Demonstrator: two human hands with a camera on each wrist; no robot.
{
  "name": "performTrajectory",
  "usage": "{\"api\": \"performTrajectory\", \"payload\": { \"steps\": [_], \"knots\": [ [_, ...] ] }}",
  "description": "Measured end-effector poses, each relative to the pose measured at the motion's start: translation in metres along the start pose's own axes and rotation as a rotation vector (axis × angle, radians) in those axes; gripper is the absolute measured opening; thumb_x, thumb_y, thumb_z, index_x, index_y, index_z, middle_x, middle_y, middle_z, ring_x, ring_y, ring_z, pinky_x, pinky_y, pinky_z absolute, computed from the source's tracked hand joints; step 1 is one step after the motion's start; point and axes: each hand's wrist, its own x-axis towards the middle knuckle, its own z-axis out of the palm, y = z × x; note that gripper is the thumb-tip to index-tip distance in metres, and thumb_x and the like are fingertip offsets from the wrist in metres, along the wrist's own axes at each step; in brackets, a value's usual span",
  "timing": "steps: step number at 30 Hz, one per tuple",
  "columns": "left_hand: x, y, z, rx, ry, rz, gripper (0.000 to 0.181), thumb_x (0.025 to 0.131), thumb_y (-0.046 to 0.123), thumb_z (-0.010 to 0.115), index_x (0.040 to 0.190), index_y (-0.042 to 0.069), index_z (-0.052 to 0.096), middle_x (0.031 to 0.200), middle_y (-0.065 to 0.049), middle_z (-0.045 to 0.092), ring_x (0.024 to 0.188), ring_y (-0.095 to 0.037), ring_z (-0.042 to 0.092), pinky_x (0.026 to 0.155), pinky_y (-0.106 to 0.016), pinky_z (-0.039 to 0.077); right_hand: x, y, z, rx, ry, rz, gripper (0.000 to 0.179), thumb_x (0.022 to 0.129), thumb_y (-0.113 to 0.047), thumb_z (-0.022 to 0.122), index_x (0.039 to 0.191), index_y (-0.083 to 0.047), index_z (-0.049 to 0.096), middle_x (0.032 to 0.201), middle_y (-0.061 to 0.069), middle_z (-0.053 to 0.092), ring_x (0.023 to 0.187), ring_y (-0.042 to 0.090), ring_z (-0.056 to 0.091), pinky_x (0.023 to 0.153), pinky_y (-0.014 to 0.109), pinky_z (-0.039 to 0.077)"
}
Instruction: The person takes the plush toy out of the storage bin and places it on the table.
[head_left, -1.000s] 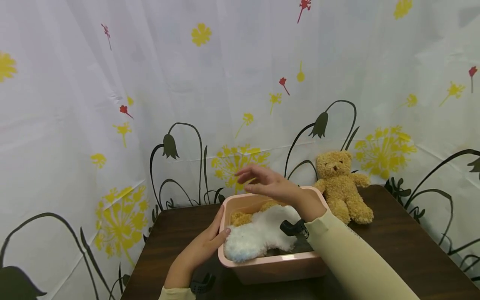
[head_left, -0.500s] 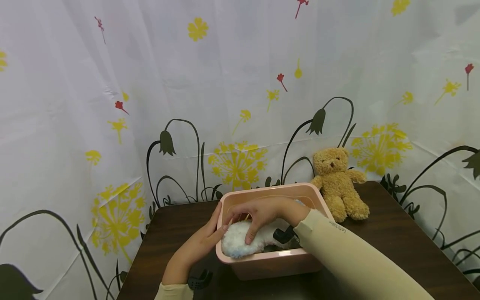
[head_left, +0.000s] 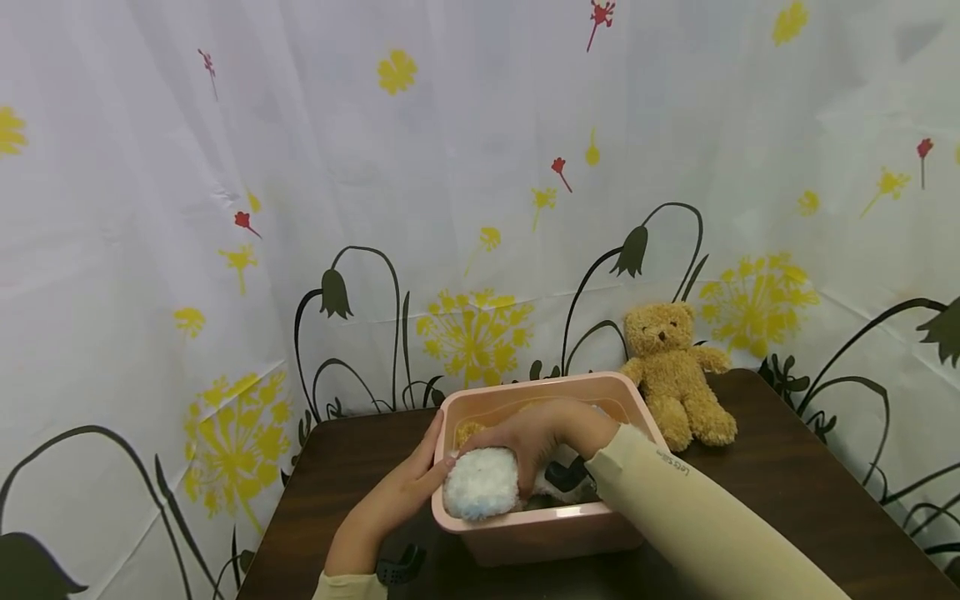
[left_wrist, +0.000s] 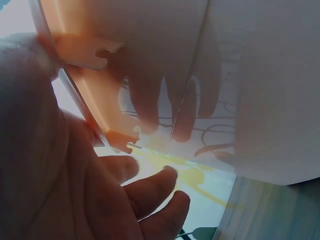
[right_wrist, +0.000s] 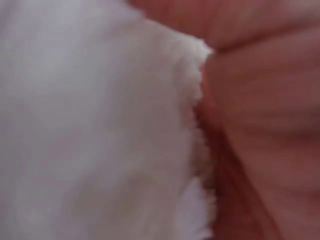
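A pink plastic bin (head_left: 555, 537) stands on the dark table. My left hand (head_left: 401, 483) holds its left rim, the thumb over the edge. In the left wrist view the fingers of my left hand (left_wrist: 150, 192) bend along the outside of the bin wall (left_wrist: 275, 125). Inside the bin, my right hand (head_left: 536, 429) grips a fluffy white plush toy (head_left: 482, 482) with pale blue at its lower end. White fur (right_wrist: 100, 120) fills much of the right wrist view beside my right palm (right_wrist: 270, 110). The fingertips are buried or hidden. Golden fur (head_left: 468, 432) shows behind the white toy.
A golden teddy bear (head_left: 675, 375) sits on the table just right of the bin, at the back. Brown wooden tabletop (head_left: 780, 475) extends to both sides. Behind it hangs a white curtain (head_left: 480, 167) with printed flowers.
My right hand has come down from above the bin into it and taken hold of the white plush toy, whose near end now bulges up. My left hand stays on the rim.
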Motion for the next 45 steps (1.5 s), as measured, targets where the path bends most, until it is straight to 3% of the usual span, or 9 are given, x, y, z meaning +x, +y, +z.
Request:
{"api": "performTrajectory", "payload": {
  "steps": [5,13,20,28,37,45],
  "knots": [
    [0.0005,-0.0008,-0.0006,0.026,0.017,-0.003,0.083,0.115,0.047,0.051,0.176,0.039,-0.006,0.186,-0.002,-0.002,0.17,-0.034,0.01,0.131,-0.065,0.023,0.0009,0.0025,0.002,0.025,0.017,-0.019,0.098,0.077,-0.007,0.095,0.153,-0.049,0.05,0.131,-0.014,0.061,0.114,0.006,0.06,0.098,0.026,0.053],
    [0.0001,-0.0006,0.0014,0.022,0.031,-0.008,0.082,0.115,0.047,0.052,0.175,0.042,-0.003,0.185,-0.003,0.006,0.168,-0.034,0.022,0.129,-0.064,0.028,0.0003,0.0013,0.001,0.061,-0.009,-0.024,0.098,0.08,-0.008,0.095,0.156,-0.047,0.048,0.135,-0.014,0.059,0.118,0.004,0.059,0.101,0.025,0.052],
    [-0.0036,0.0021,0.0022,0.089,0.064,-0.026,0.08,0.114,0.05,0.052,0.176,0.039,0.002,0.184,-0.003,0.014,0.166,-0.035,0.028,0.128,-0.065,0.031,0.0002,0.0013,0.0016,0.051,-0.004,-0.019,0.098,0.079,-0.011,0.097,0.156,-0.048,0.049,0.138,-0.016,0.059,0.122,0.005,0.057,0.107,0.026,0.048],
    [-0.0025,0.0036,0.0023,0.102,0.068,-0.007,0.078,0.115,0.049,0.051,0.176,0.04,0.003,0.184,0.0,0.013,0.166,-0.032,0.028,0.129,-0.065,0.03,-0.0008,0.0005,0.0001,0.057,-0.011,-0.005,0.098,0.08,-0.011,0.097,0.156,-0.048,0.047,0.138,-0.015,0.058,0.122,0.005,0.056,0.107,0.026,0.047],
    [-0.0054,0.0056,0.0057,0.096,0.077,-0.04,0.077,0.117,0.045,0.047,0.176,0.038,0.0,0.184,-0.001,0.014,0.165,-0.031,0.029,0.128,-0.065,0.031,0.0014,-0.0022,0.0033,0.007,-0.012,-0.009,0.098,0.079,-0.012,0.096,0.156,-0.046,0.047,0.138,-0.016,0.058,0.122,0.003,0.057,0.107,0.024,0.047],
    [-0.0014,0.0064,0.0056,0.114,0.09,0.0,0.077,0.117,0.041,0.047,0.177,0.035,-0.001,0.184,-0.002,0.015,0.164,-0.031,0.032,0.128,-0.065,0.031,0.0009,-0.0024,0.0017,0.016,-0.004,0.032,0.1,0.079,-0.011,0.098,0.156,-0.049,0.047,0.137,-0.016,0.058,0.122,0.004,0.057,0.107,0.026,0.047]
  ]
}}
